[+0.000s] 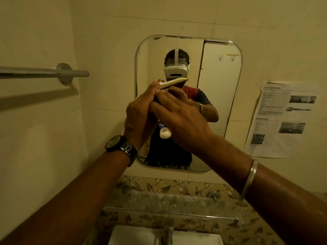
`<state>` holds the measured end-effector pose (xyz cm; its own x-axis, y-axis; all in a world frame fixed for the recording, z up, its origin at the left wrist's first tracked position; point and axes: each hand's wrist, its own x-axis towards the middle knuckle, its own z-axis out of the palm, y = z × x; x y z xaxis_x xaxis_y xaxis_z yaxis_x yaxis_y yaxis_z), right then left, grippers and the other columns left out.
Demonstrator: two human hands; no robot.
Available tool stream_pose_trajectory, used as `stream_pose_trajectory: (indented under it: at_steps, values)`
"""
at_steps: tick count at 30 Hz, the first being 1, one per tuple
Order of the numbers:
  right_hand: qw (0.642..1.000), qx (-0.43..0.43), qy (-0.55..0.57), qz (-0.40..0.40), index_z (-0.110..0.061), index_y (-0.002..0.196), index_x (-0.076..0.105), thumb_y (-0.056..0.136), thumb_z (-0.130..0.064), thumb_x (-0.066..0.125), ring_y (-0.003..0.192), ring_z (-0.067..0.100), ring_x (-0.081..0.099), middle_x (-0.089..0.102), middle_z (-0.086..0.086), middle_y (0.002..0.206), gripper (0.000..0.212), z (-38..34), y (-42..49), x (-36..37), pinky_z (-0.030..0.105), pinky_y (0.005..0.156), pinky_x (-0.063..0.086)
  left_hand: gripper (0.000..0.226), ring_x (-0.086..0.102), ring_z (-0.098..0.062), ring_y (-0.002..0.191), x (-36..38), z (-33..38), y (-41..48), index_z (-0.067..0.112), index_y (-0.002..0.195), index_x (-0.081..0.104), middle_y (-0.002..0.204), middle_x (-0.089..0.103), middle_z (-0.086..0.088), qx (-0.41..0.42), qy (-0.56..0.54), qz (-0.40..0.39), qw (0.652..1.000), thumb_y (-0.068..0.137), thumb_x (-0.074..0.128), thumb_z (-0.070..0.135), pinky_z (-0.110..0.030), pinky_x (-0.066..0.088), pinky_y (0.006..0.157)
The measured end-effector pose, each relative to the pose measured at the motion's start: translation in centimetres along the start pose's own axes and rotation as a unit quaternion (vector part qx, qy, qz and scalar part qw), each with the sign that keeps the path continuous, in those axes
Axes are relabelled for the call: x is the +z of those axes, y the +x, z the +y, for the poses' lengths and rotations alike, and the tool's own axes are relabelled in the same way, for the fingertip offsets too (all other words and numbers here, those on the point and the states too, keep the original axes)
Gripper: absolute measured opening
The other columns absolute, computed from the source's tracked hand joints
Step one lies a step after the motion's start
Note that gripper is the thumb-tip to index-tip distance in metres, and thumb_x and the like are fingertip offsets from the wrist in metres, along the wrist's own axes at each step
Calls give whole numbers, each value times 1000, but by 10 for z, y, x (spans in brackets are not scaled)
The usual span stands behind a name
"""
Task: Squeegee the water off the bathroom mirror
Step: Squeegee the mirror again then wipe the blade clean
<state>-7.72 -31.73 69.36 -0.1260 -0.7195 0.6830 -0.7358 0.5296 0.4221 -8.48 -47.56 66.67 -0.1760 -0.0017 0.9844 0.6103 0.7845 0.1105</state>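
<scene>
White-bladed squeegee (172, 81), likely light and stiff, is up before the mirror (221, 103): left hand (139, 117) grips its handle, the best hold; right hand (177, 117) overlies it, grip unclear.

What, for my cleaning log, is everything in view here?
mirror: one, silver-edged, wall ahead
squeegee: one, cream blade, blue handle with white end, held before the mirror
towel bar: one, grey, left wall
paper sheet: one, white, printed, wall right of mirror
ledge: one, grey speckled, below mirror
sink: one, white, bottom edge
tap: one, chrome, at the sink
watch: one, black, left wrist
bangle: one, silver, right wrist
left hand: one, grips squeegee near blade
right hand: one, holds squeegee handle
</scene>
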Motion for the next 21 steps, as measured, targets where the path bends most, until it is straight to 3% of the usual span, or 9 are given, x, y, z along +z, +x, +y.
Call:
stream_pose_trajectory:
  at_steps: [5, 7, 9, 12, 17, 21]
  values:
    - [1000, 7, 19, -10, -1, 140, 57, 92, -12, 72, 138, 40, 50, 51, 25, 148, 52, -7, -36, 8, 47, 83, 62, 54, 65, -29, 125, 10, 10, -33, -7, 145, 50, 139, 63, -20, -6, 9, -50, 999, 99, 66, 17, -37, 56, 101]
    - [1000, 8, 20, 8, -2, 140, 57, 95, -13, 70, 140, 39, 47, 50, 24, 150, 49, 0, -29, 3, 51, 93, 58, 53, 67, -28, 120, 10, 16, -21, -8, 143, 51, 134, 65, -21, 2, 8, -28, 1000, 101, 61, 22, -33, 55, 102]
    - [999, 2, 11, 39, -3, 139, 58, 97, -15, 68, 142, 38, 45, 50, 23, 150, 46, 8, -11, -3, 55, 105, 50, 53, 66, -20, 114, 7, 18, 1, -9, 143, 51, 127, 68, -21, 3, 10, 14, 1000, 103, 56, 26, -18, 51, 100]
    - [998, -4, 5, 55, -2, 139, 58, 94, -14, 70, 141, 41, 46, 51, 24, 149, 49, 16, 9, -8, 56, 109, 47, 53, 61, -11, 111, 5, 15, 23, -10, 142, 52, 124, 70, -20, 0, 21, 44, 999, 102, 59, 25, -4, 42, 99]
    - [999, -2, -13, 53, -1, 141, 57, 98, -14, 63, 141, 40, 47, 50, 25, 150, 45, 13, -27, 8, 52, 113, 42, 58, 66, -21, 116, 21, 13, -9, -8, 145, 50, 130, 67, -20, 14, 6, 0, 1000, 106, 50, 36, -17, 49, 103]
    - [999, 13, -7, 34, 2, 142, 55, 94, -11, 59, 138, 44, 48, 49, 29, 149, 50, 4, -69, 15, 45, 92, 56, 58, 56, -31, 136, 39, 19, -44, -10, 146, 47, 148, 54, -22, 2, -16, -54, 998, 106, 52, 32, -43, 51, 108]
